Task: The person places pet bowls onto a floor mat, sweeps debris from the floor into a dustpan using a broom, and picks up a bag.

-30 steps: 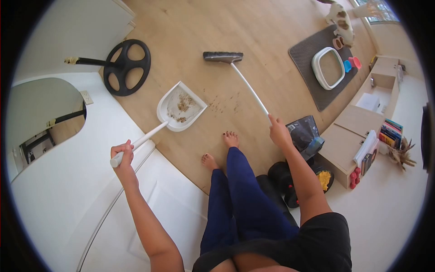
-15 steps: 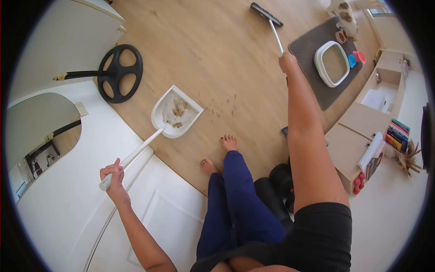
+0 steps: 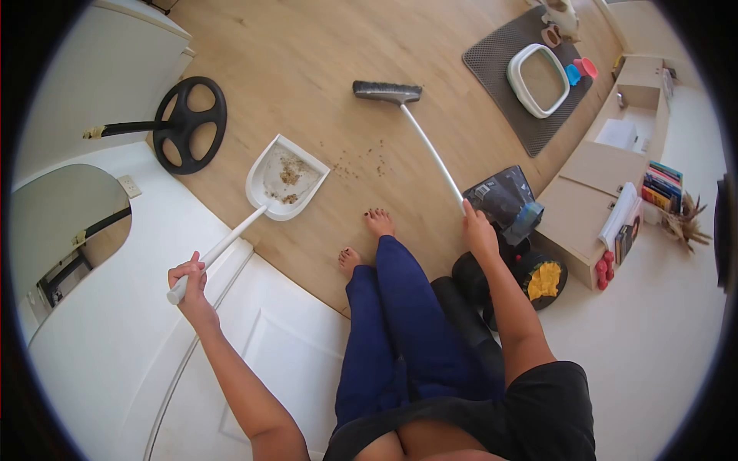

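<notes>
My left hand (image 3: pixel 191 287) is wrapped round the white handle of a long-handled dustpan (image 3: pixel 296 148). The pan rests on the wooden floor, and brown debris (image 3: pixel 290 170) lies inside it. More crumbs (image 3: pixel 357 160) are scattered on the floor just right of its open edge. With its fingers closed, my right hand (image 3: pixel 477 227) grips the white pole of a broom (image 3: pixel 387 91). The broom's dark bristled head is beyond the crumbs, up and to their right; whether it touches the floor I cannot tell.
A grey mat (image 3: pixel 492 61) at the upper right bears a litter tray (image 3: pixel 510 78), bowls and a cat (image 3: pixel 565 19). Black bag (image 3: pixel 500 192) and dark round containers stand by my right arm. Low cabinet (image 3: pixel 588 215) lines the right; a black round base (image 3: pixel 190 124) stands left.
The broom has swung left and nearer, its head now closer to the crumbs. My right hand has drawn back toward me, uncovering the black bag. The dustpan stays on the floor in my left hand.
</notes>
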Action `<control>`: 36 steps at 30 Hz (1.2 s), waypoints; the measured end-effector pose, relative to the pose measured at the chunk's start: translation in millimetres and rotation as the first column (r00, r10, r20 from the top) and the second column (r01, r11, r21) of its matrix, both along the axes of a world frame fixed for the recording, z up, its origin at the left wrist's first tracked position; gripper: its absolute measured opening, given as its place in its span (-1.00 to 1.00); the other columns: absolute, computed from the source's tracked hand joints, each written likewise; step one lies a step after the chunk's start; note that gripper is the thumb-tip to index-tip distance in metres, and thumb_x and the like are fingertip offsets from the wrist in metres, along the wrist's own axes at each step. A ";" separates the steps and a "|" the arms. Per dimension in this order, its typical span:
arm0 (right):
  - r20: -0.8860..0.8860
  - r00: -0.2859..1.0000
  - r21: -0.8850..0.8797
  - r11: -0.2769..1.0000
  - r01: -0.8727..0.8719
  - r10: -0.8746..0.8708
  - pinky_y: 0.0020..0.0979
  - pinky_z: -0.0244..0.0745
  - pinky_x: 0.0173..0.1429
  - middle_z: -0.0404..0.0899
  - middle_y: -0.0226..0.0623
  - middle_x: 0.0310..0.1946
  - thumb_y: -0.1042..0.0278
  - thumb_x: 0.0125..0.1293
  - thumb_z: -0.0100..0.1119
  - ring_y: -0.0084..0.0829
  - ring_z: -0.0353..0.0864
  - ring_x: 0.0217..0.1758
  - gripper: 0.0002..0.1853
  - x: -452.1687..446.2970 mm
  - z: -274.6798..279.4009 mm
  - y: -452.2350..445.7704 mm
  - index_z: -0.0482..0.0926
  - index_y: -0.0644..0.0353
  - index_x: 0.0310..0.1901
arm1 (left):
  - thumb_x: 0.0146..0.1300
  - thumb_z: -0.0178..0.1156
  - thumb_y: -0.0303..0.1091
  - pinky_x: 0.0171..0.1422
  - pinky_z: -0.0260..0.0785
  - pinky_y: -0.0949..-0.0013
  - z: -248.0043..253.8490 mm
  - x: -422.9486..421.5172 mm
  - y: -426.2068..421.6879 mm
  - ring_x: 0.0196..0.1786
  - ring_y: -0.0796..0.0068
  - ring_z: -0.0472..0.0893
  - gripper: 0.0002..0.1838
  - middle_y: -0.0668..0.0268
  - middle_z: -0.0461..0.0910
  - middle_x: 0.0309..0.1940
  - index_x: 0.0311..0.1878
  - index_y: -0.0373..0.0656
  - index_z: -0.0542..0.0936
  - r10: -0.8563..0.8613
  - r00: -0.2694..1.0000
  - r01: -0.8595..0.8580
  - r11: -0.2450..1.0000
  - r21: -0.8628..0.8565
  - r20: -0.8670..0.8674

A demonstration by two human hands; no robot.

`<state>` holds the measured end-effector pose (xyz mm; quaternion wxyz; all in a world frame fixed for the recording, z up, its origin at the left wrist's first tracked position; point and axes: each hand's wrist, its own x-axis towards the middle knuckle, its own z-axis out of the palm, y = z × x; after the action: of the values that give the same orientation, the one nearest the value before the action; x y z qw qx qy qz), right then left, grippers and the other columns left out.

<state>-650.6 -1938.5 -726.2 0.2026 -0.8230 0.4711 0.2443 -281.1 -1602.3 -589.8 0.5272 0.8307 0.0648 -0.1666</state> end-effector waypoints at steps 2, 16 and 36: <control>0.104 0.994 -0.092 0.996 -0.011 0.021 -0.03 0.44 -0.15 0.45 0.04 -0.20 0.28 0.32 -0.16 0.05 0.54 -0.22 -0.54 2.6 -7.2 -19.4 0.19 0.03 0.26 | 0.18 0.12 -0.36 0.15 0.21 0.26 -1.9 -2.6 12.0 0.22 0.20 0.38 -0.88 0.34 0.51 -0.28 -0.37 -0.05 0.36 0.015 1.000 -0.015 1.000 0.007 0.023; 0.031 0.984 -0.103 0.979 0.177 -0.174 -0.01 0.43 -0.21 0.55 0.05 -0.36 0.30 0.26 -0.09 -0.02 0.58 -0.25 -0.54 30.6 -68.0 -27.6 0.25 -0.03 0.22 | 0.16 0.12 -0.42 0.14 0.22 0.27 1.2 -11.9 21.1 0.21 0.10 0.37 -0.90 0.29 0.53 -0.31 -0.40 -0.12 0.40 -0.142 0.990 0.142 0.990 -0.010 0.021; 0.098 0.898 -0.086 0.895 0.437 -0.429 -0.01 0.43 -0.13 0.55 0.14 -0.32 0.36 0.24 -0.10 0.11 0.55 -0.19 -0.60 7.1 -69.4 4.7 0.34 0.16 0.13 | 0.18 0.13 -0.40 0.11 0.22 0.38 -7.5 -7.4 20.7 0.20 0.13 0.38 -0.89 0.30 0.52 -0.34 -0.40 -0.13 0.40 -0.183 0.983 0.183 0.982 -0.047 -0.007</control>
<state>-643.5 -1933.8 -795.6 0.2257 -0.7159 0.6466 0.1359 -288.5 -1581.6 -597.3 0.5282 0.8199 -0.0128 -0.2203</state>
